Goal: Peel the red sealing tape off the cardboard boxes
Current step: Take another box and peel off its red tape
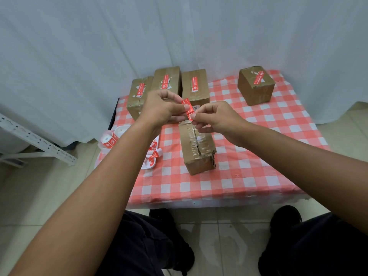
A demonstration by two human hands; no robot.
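Shoes and dark trousers at the bottom edge, then both forearms reaching out over the checked tablecloth (229, 182). Left hand (161, 108) and right hand (217, 118) both pinch one strip of red sealing tape (188, 109), thumb and forefinger each, held up in the air just above the far end of the nearest box (197, 148). Strip looks fully off that box; the top shows only clear tape, torn paper residue and the centre seam, no red left. So step in hand, as I read it: near box is done, strip is stuck between the fingers and needs to be got rid of. Discard spot is probably the white tray (151, 166) at the left table edge, which already holds curled red scraps (154, 155); a tape roll (108, 139) sits just beyond it. Next move calls for freeing one hand from the adhesive, dropping the strip on the tray, then pulling in another box. Still to do: three boxes in a row at the back, back-left box (137, 96), middle box (167, 78), back-centre box (196, 86), and a separate right box (255, 86), well apart. All four still carry red strips on top. Some of those strips have ragged edges, so expect tearing; start from a corner and peel low and slow.
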